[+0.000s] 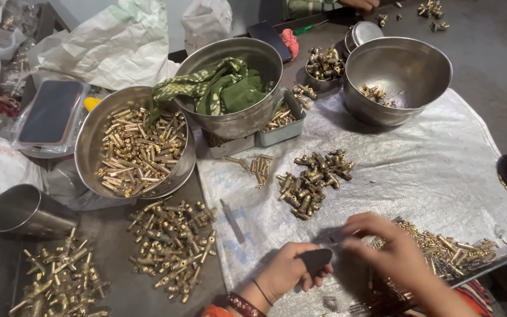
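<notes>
At the lower left lies a heap of brass fittings (pixel 60 282), with a steel cup (pixel 22 211) on its side above it. A phone (pixel 51 111) rests at the upper left. Right of it, a steel pan (pixel 89 141) holds brass pins, and a second pile of fittings (pixel 174 246) lies below it. A bowl (pixel 247 120) with a green cloth (pixel 218 85) stands at upper centre, on small trays. On the plastic sheet (pixel 429 170) in mid-frame sits a dark cluster of fittings (pixel 312 182). At bottom centre the left hand (pixel 286 273) is closed around a dark tool handle (pixel 315 259). Just right, the right hand (pixel 391 252) has its fingers curled narrow by the tool's tip; whether they pinch a part cannot be told. Brass pins (pixel 447 246) lie scattered behind it. An almost empty bowl (pixel 406 67) stands at upper right.
</notes>
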